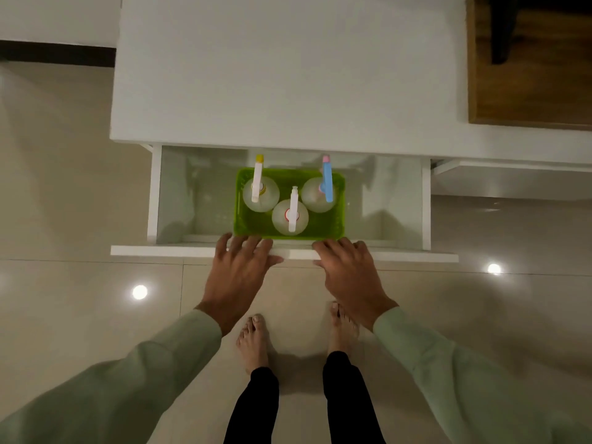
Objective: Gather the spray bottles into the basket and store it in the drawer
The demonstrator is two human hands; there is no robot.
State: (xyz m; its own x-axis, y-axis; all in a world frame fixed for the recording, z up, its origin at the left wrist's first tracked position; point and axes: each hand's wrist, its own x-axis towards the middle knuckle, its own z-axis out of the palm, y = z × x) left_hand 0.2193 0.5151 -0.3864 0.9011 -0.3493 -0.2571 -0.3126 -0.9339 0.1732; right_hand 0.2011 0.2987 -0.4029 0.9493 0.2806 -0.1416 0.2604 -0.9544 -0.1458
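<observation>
Bottles counted: three spray bottles (pixel 290 216) stood in one green basket (pixel 339 200) inside open drawer (pixel 198 200), 12 o'clock of hands. Left hand (pixel 238 267) and right hand (pixel 347 267), fingers spread, empty, lay on drawer front (pixel 160 250).

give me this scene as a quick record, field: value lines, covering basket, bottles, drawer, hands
basket: green basket, sitting inside the drawer near its front
bottles: three in the basket, upright; yellow-capped bottle at left, blue-trigger bottle at right, red-collared bottle in front
drawer: drawer pulled open under the white counter
left hand: left hand open, fingers on the drawer's front edge
right hand: right hand open, fingers on the same edge
remaining: drawer not yet shut
</observation>
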